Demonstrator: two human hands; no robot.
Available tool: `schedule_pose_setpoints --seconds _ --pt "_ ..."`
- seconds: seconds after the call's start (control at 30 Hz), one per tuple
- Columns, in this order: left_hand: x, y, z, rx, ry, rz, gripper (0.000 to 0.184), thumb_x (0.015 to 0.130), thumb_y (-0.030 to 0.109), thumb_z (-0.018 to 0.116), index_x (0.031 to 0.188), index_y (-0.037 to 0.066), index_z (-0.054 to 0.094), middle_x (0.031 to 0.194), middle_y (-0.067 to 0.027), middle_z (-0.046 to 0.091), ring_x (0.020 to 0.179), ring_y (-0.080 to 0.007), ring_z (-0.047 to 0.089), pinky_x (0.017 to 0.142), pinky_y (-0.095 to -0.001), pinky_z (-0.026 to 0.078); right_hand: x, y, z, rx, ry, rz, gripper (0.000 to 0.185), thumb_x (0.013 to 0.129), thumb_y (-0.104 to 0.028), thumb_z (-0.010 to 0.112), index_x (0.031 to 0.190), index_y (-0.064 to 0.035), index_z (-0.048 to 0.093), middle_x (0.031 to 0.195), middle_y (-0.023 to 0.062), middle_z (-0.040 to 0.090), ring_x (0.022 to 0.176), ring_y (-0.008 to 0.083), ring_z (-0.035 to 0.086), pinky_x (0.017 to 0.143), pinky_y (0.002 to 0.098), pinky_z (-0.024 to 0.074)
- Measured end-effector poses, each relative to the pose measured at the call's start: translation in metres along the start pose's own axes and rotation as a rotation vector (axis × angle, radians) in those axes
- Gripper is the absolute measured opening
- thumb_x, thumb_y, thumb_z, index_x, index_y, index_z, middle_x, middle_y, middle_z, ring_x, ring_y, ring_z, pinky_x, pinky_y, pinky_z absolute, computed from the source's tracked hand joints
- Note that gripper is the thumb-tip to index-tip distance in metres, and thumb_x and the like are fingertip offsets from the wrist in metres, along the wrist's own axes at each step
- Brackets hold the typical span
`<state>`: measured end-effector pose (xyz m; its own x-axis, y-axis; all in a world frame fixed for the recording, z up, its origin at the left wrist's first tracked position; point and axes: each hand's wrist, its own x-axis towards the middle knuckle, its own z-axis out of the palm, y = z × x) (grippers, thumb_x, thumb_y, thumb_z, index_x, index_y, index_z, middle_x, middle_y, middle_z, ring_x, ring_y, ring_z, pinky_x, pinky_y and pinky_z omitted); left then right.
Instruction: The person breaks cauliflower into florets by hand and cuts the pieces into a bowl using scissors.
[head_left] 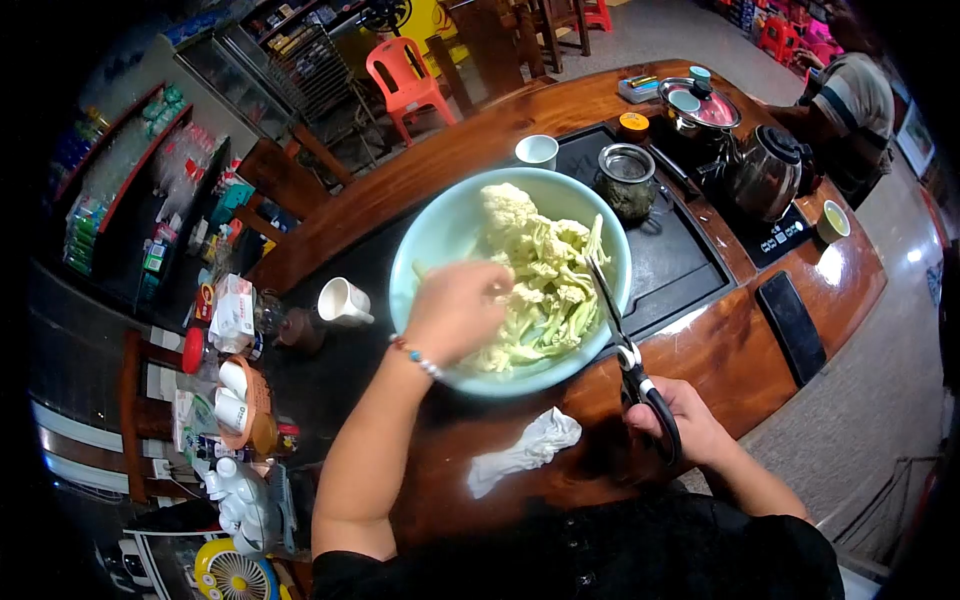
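A pale green basin (408,245) on the wooden table holds cut cauliflower pieces (545,270). My left hand (458,308), with a beaded bracelet at the wrist, is over the basin's left part beside the cauliflower. Its fingers are curled and blurred, and what they hold, if anything, cannot be made out. My right hand (678,418) grips black-handled scissors (628,355) at the basin's right side. The scissors' blades point up over the rim, their tips near the cauliflower. A crumpled white tissue (525,452) lies in front of the basin.
Around the basin are a white mug (344,302), a small cup (537,152), a strainer jar (627,180), a glass kettle (768,172) and a phone (790,328). Cups in a basket (258,400) stand at the left. Another person (855,100) is at the far right.
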<state>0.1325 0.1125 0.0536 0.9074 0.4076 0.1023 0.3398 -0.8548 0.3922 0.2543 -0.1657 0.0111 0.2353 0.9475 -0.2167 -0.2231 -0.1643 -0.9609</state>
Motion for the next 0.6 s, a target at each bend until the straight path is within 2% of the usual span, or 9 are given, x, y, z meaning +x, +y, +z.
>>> schedule_pose_setpoints --seconds 0.03,0.17,0.27,0.3,0.4,0.43,0.53,0.57,0.6 --pt "-0.005 -0.002 -0.008 -0.009 0.005 0.034 0.018 0.073 0.009 0.063 0.089 0.003 0.066 0.081 -0.0095 0.064 0.080 -0.0246 0.061 0.071 -0.0344 0.049 0.000 0.000 0.000 0.013 -0.002 0.002 0.035 0.089 -0.037 0.068 0.079 -0.0069 0.053 0.066 -0.0037 0.053 0.061 0.0066 0.050 0.056 0.0224 0.0412" --pt "-0.032 -0.024 -0.031 -0.038 0.006 0.056 0.016 0.075 0.003 0.064 0.091 0.000 0.066 0.084 -0.0091 0.065 0.079 -0.0196 0.061 0.075 -0.0294 0.049 0.000 0.000 0.000 0.044 -0.002 -0.008 0.035 0.089 -0.037 0.068 0.079 -0.0069 0.053 0.066 -0.0034 0.053 0.061 0.0068 0.050 0.056 0.0226 0.0411" --pt "-0.050 -0.031 -0.038 -0.192 0.114 -0.096 0.014 0.074 0.005 0.062 0.087 0.002 0.066 0.087 -0.0112 0.066 0.084 -0.0254 0.063 0.076 -0.0327 0.050 0.001 0.005 0.001 0.032 -0.011 -0.006 0.035 0.089 -0.037 0.068 0.078 -0.0070 0.053 0.066 -0.0036 0.053 0.060 0.0068 0.049 0.056 0.0227 0.0404" --pt "-0.056 -0.039 -0.033 -0.290 0.176 -0.164 0.014 0.077 0.003 0.063 0.090 0.001 0.067 0.088 -0.0100 0.067 0.084 -0.0198 0.064 0.075 -0.0291 0.049 0.002 0.007 0.001 0.020 -0.017 -0.004 0.035 0.089 -0.037 0.068 0.078 -0.0069 0.053 0.066 -0.0036 0.053 0.060 0.0067 0.049 0.056 0.0226 0.0401" --pt "-0.065 -0.054 -0.024 -0.519 0.270 -0.219 0.015 0.078 0.002 0.063 0.092 0.001 0.067 0.088 -0.0093 0.067 0.083 -0.0171 0.064 0.076 -0.0278 0.049 0.003 0.009 0.004 0.004 -0.039 0.014 0.036 0.089 -0.037 0.069 0.078 -0.0066 0.053 0.065 -0.0038 0.052 0.060 0.0064 0.049 0.055 0.0223 0.0395" --pt "-0.066 -0.049 -0.027 -0.415 0.256 -0.176 0.018 0.077 -0.001 0.059 0.093 0.002 0.068 0.089 -0.0105 0.067 0.082 -0.0208 0.065 0.075 -0.0293 0.050 0.003 0.006 0.005 0.011 -0.051 0.029 0.036 0.088 -0.037 0.069 0.078 -0.0065 0.054 0.065 -0.0038 0.052 0.060 0.0063 0.049 0.055 0.0222 0.0394" --pt "-0.065 -0.044 -0.026 -0.071 0.241 -0.119 0.027 0.077 -0.006 0.052 0.097 0.000 0.069 0.089 -0.0091 0.068 0.083 -0.0188 0.064 0.076 -0.0278 0.050 0.004 0.003 0.007 -0.031 -0.068 0.030 0.037 0.088 -0.038 0.069 0.078 -0.0063 0.054 0.065 -0.0036 0.053 0.060 0.0063 0.049 0.054 0.0221 0.0393" --pt "-0.064 -0.044 -0.026 0.049 0.249 -0.093 0.034 0.074 -0.008 0.048 0.099 0.001 0.069 0.091 -0.0124 0.067 0.087 -0.0242 0.064 0.076 -0.0291 0.050 0.004 0.003 0.007 -0.054 -0.070 0.023 0.037 0.088 -0.039 0.069 0.078 -0.0063 0.054 0.065 -0.0034 0.053 0.059 0.0063 0.049 0.054 0.0221 0.0393" --pt "-0.062 -0.042 -0.025 0.054 0.328 -0.084 0.035 0.074 -0.008 0.047 0.099 0.001 0.069 0.093 -0.0127 0.067 0.087 -0.0246 0.064 0.076 -0.0293 0.050 0.004 0.003 0.007 -0.055 -0.066 0.027 0.038 0.087 -0.039 0.069 0.078 -0.0063 0.054 0.064 -0.0034 0.053 0.059 0.0064 0.049 0.054 0.0222 0.0393"
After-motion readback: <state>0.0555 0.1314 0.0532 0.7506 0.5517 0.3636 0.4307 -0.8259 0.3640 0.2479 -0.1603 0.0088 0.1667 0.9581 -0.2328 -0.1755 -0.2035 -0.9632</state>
